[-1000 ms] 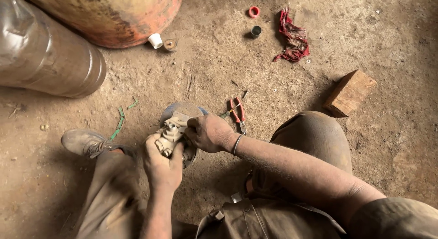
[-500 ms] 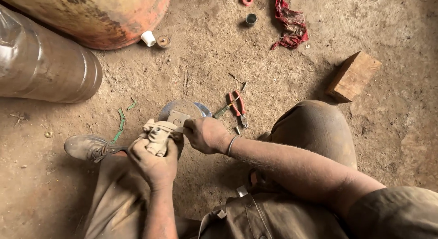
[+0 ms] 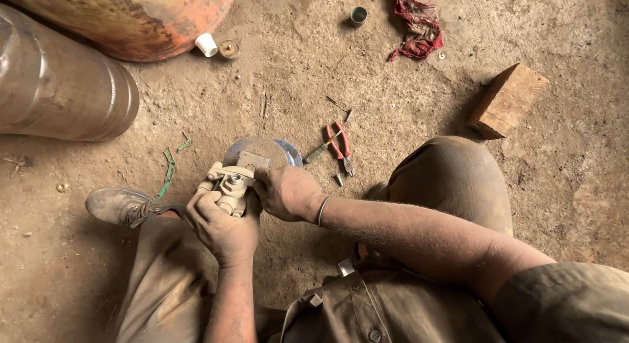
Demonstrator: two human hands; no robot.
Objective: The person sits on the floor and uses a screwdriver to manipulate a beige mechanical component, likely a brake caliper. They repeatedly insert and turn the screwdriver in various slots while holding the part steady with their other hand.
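You're sitting on the bare dirt floor [image 3: 406, 87], knees up, working between your legs. Largest first: a dull grey metal cylinder [image 3: 59, 87] is lying on its side at far left, and a rusty orange-red gas tank [image 3: 144, 15] is lying behind it along the top edge. A rectangular wooden block [image 3: 508, 99] is sitting well to the right of your knee.

Your left hand [image 3: 223, 228] is gripping a pale beige metal valve body [image 3: 226, 182] from below — fingers wrapped tight around it, holding it just above a round shiny metal disc [image 3: 262, 153] on the ground. Your right hand [image 3: 285, 192] is closing on the valve's right side, fingers curled in against it; what they're pinching, I cannot tell.

Your dusty grey shoe [image 3: 118, 204] is resting left of the valve. A crumpled red rag [image 3: 416, 19] is lying at the top. Red-handled pliers [image 3: 341, 146] are lying just right of the disc, a green-handled screwdriver [image 3: 318, 152] touching them. Smaller bits — a white plastic cap [image 3: 206, 45] and a small rusty round fitting [image 3: 228, 49] are sitting by the tank, a short grey metal sleeve [image 3: 358, 15] beside the rag.
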